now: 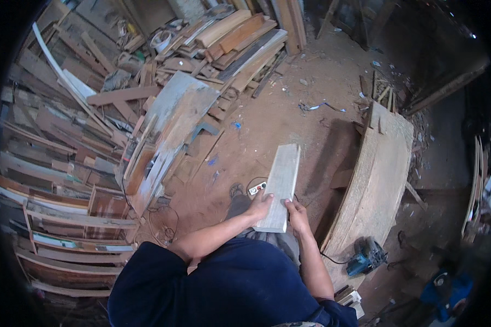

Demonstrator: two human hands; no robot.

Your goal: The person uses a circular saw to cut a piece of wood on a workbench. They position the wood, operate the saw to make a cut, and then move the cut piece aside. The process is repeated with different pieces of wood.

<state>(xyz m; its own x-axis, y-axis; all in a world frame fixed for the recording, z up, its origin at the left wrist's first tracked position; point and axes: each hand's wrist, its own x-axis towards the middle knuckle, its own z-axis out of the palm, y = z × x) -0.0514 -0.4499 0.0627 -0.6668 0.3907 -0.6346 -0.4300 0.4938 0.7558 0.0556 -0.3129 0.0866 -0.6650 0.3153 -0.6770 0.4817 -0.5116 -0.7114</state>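
Observation:
A pale wooden board [282, 177] slants away from my body, held in front of my waist. My left hand [261, 206] grips its left edge near the close end, the thumb lying on the upper face. On the opposite edge, my right hand [297, 213] is closed with its thumb at the rim; its other fingers are partly hidden. Beyond my left hand, a white power strip [257, 188] with black and red parts rests low by my foot.
To the right stands a long wooden bench [373, 174] with a teal circular saw [364, 257] on its near end. Stacked planks [234, 41] and a worn board-topped surface [174, 106] are at the left and back. Loose cable [163, 220] and scraps litter the dirt floor.

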